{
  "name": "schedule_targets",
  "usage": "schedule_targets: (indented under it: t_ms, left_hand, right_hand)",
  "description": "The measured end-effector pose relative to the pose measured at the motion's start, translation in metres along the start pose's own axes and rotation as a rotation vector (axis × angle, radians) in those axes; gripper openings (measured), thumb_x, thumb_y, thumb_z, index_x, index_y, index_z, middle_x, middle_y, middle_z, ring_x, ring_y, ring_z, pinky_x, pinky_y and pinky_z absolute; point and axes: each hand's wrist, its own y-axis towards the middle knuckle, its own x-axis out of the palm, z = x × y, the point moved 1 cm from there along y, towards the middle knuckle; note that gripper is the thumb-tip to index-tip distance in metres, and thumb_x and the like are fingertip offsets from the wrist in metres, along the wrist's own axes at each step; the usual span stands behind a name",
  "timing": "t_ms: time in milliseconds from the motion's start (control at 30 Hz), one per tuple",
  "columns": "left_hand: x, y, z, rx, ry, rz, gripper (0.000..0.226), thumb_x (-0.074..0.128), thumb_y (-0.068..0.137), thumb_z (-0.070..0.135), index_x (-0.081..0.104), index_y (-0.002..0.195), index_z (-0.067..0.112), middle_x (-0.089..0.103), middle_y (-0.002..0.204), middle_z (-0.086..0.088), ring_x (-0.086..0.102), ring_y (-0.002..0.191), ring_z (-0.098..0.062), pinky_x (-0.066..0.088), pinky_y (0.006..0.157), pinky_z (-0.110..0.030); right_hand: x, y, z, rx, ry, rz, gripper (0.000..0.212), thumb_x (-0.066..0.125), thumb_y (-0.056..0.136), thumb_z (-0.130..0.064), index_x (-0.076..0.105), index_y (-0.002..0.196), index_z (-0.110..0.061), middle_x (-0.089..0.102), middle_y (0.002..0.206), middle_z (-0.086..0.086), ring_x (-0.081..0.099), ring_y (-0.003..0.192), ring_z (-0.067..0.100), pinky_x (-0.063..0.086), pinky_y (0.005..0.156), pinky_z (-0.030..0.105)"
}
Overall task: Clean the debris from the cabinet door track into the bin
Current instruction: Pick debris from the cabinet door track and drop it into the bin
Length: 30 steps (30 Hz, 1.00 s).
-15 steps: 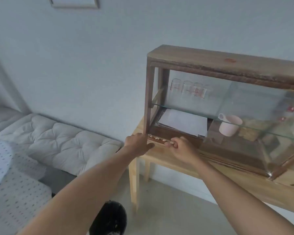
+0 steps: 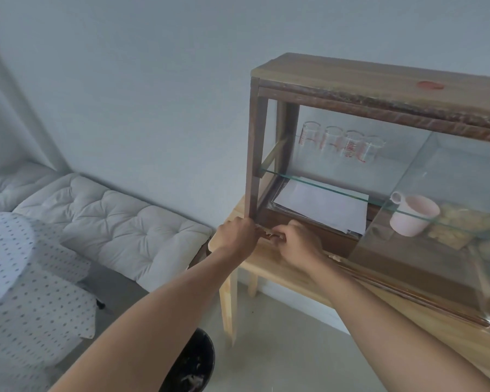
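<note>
A wooden cabinet (image 2: 253,142) with glass doors stands on a light wooden table (image 2: 269,267). Its door track (image 2: 379,274) runs along the bottom front. Small pale debris (image 2: 266,232) lies in the track's left end, between my hands. My left hand (image 2: 234,236) is cupped against the cabinet's bottom left corner, its back toward me and its fingers partly hidden. My right hand (image 2: 297,244) rests on the track with curled fingers touching the debris from the right. A black bin (image 2: 193,366) stands on the floor below, partly hidden by my left forearm.
Inside the cabinet are white papers (image 2: 323,205), a pink mug (image 2: 410,215) and several glass beakers (image 2: 343,142) on a glass shelf. A white tufted cushion (image 2: 105,213) and dotted fabric (image 2: 31,281) lie to the left. The table leg (image 2: 228,301) is near the bin.
My right hand has slid left along the track, and the gap between my hands has narrowed with the debris bunched in it. The left hand stays at the corner.
</note>
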Motion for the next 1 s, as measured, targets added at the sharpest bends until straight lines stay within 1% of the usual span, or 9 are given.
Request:
schedule_targets:
  t_ms: [67, 133, 267, 367, 567, 667, 767, 900, 1000]
  left_hand:
    - [-0.002, 0.001, 0.004, -0.032, -0.025, 0.012, 0.038, 0.051, 0.104, 0.051, 0.074, 0.109, 0.021, 0.072, 0.104, -0.01, 0.069, 0.096, -0.04, 0.059, 0.08, -0.048]
    - [-0.003, 0.002, 0.008, -0.05, -0.04, 0.029, 0.033, 0.054, 0.105, 0.045, 0.072, 0.11, 0.018, 0.072, 0.105, -0.012, 0.069, 0.097, -0.041, 0.06, 0.084, -0.051]
    - [-0.004, 0.005, 0.015, -0.038, -0.004, 0.06, 0.023, 0.057, 0.105, 0.027, 0.072, 0.112, 0.011, 0.073, 0.108, -0.017, 0.07, 0.098, -0.042, 0.055, 0.077, -0.044]
    - [-0.005, 0.007, 0.017, -0.04, 0.006, 0.057, 0.02, 0.057, 0.104, 0.021, 0.071, 0.114, 0.01, 0.072, 0.108, -0.018, 0.07, 0.097, -0.042, 0.057, 0.077, -0.044]
    - [-0.003, 0.007, 0.011, -0.01, -0.04, 0.055, 0.024, 0.057, 0.105, 0.025, 0.074, 0.109, 0.008, 0.073, 0.104, -0.02, 0.069, 0.091, -0.043, 0.061, 0.078, -0.047]
    - [-0.002, 0.001, 0.003, 0.014, -0.111, 0.079, 0.035, 0.05, 0.109, 0.034, 0.075, 0.105, 0.01, 0.074, 0.095, -0.017, 0.069, 0.086, -0.04, 0.061, 0.075, -0.048]
    - [-0.003, -0.008, -0.005, 0.039, -0.182, 0.103, 0.034, 0.052, 0.107, 0.035, 0.076, 0.098, 0.011, 0.075, 0.081, -0.013, 0.071, 0.077, -0.037, 0.06, 0.071, -0.046]
    - [-0.009, -0.018, -0.017, 0.06, -0.191, 0.136, 0.034, 0.057, 0.107, 0.036, 0.077, 0.095, 0.011, 0.076, 0.077, -0.008, 0.07, 0.075, -0.033, 0.06, 0.07, -0.045]
    - [-0.014, -0.026, -0.03, 0.041, -0.232, 0.145, 0.035, 0.059, 0.106, 0.04, 0.078, 0.093, 0.013, 0.075, 0.072, -0.005, 0.071, 0.07, -0.028, 0.061, 0.07, -0.044]
  right_hand:
    - [0.002, 0.005, 0.0, -0.011, -0.005, 0.012, 0.029, 0.06, 0.1, -0.043, 0.074, 0.125, -0.04, 0.063, 0.115, -0.004, 0.066, 0.118, 0.026, 0.054, 0.094, 0.041]
    - [0.004, 0.009, 0.0, -0.01, 0.003, 0.03, 0.026, 0.061, 0.099, -0.042, 0.077, 0.119, -0.039, 0.065, 0.114, -0.004, 0.067, 0.116, 0.025, 0.054, 0.088, 0.038]
    - [0.006, 0.018, -0.003, 0.011, 0.042, 0.049, 0.019, 0.066, 0.096, -0.042, 0.077, 0.108, -0.032, 0.068, 0.111, -0.005, 0.068, 0.112, 0.025, 0.052, 0.084, 0.037]
    - [0.008, 0.023, -0.007, 0.027, 0.03, 0.052, 0.016, 0.068, 0.096, -0.037, 0.075, 0.109, -0.029, 0.069, 0.116, -0.004, 0.067, 0.113, 0.027, 0.053, 0.085, 0.039]
    - [0.013, 0.025, -0.009, 0.062, 0.016, 0.079, 0.018, 0.068, 0.098, -0.023, 0.074, 0.114, -0.022, 0.068, 0.124, 0.001, 0.066, 0.116, 0.029, 0.048, 0.083, 0.037]
    - [0.012, 0.022, -0.008, 0.061, 0.036, 0.121, 0.01, 0.067, 0.099, -0.026, 0.073, 0.107, -0.023, 0.066, 0.118, -0.001, 0.067, 0.11, 0.027, 0.042, 0.076, 0.034]
    - [0.009, 0.018, -0.006, 0.078, 0.077, 0.163, 0.009, 0.065, 0.101, -0.03, 0.072, 0.101, -0.024, 0.067, 0.114, -0.003, 0.068, 0.105, 0.025, 0.04, 0.073, 0.034]
    - [0.005, 0.013, -0.003, 0.089, 0.144, 0.181, 0.009, 0.066, 0.101, -0.03, 0.07, 0.095, -0.026, 0.067, 0.109, -0.005, 0.067, 0.1, 0.022, 0.041, 0.073, 0.033]
    - [0.006, 0.008, -0.006, 0.069, 0.177, 0.185, 0.01, 0.067, 0.1, -0.031, 0.067, 0.09, -0.028, 0.063, 0.103, -0.007, 0.062, 0.093, 0.019, 0.039, 0.065, 0.029]
